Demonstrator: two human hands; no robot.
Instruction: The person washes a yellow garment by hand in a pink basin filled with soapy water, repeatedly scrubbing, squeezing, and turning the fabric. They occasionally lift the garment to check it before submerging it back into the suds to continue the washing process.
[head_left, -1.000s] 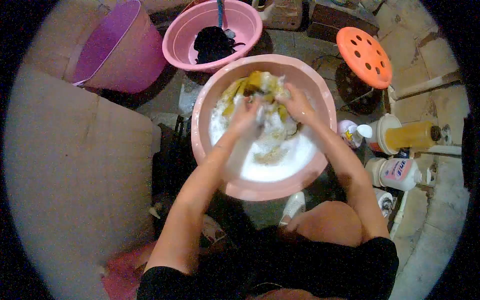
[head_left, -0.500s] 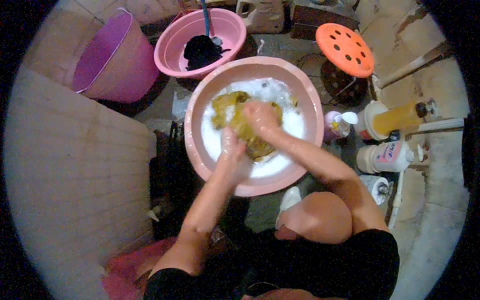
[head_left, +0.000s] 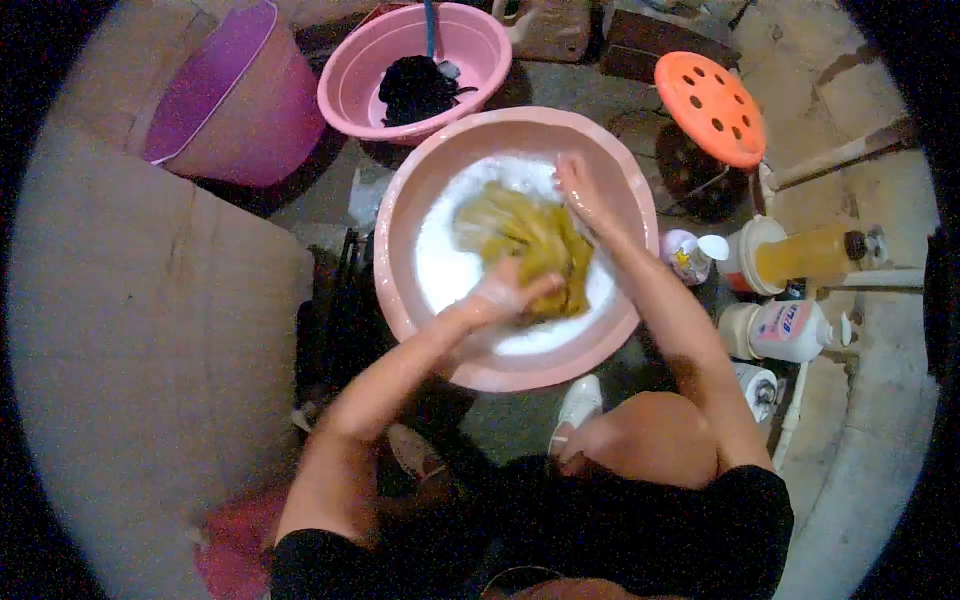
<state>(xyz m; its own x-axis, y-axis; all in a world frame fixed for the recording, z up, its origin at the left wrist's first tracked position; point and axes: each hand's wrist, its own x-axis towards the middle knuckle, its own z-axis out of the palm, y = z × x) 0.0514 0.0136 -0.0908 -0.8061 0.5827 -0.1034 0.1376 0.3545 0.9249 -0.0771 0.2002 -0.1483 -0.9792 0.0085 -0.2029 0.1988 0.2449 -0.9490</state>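
Observation:
A wet mustard-yellow cloth point(head_left: 530, 235) lies bunched in white suds inside a round pink basin point(head_left: 395, 300); part of it is blurred by motion. My left hand point(head_left: 505, 293) is at the near edge of the cloth, its thumb and fingers closed around a fold. Higher up, my right hand point(head_left: 582, 190) is off the cloth, close to the basin's far right wall, with its fingers apart and nothing in them. Foam point(head_left: 440, 265) surrounds the cloth on the left and front.
Behind stands a smaller pink tub point(head_left: 345, 95) holding black cloth point(head_left: 415, 90). A purple bucket point(head_left: 250, 110) is at the far left, an orange stool with holes point(head_left: 710, 108) at the right. Several bottles, including a white one point(head_left: 790, 330), line the right wall. A white shoe point(head_left: 577, 408) is near the basin.
My right hand has let go of the cloth and moved up and right. My left hand has shifted right along the cloth, which has moved right and bunched differently. The view has shifted slightly.

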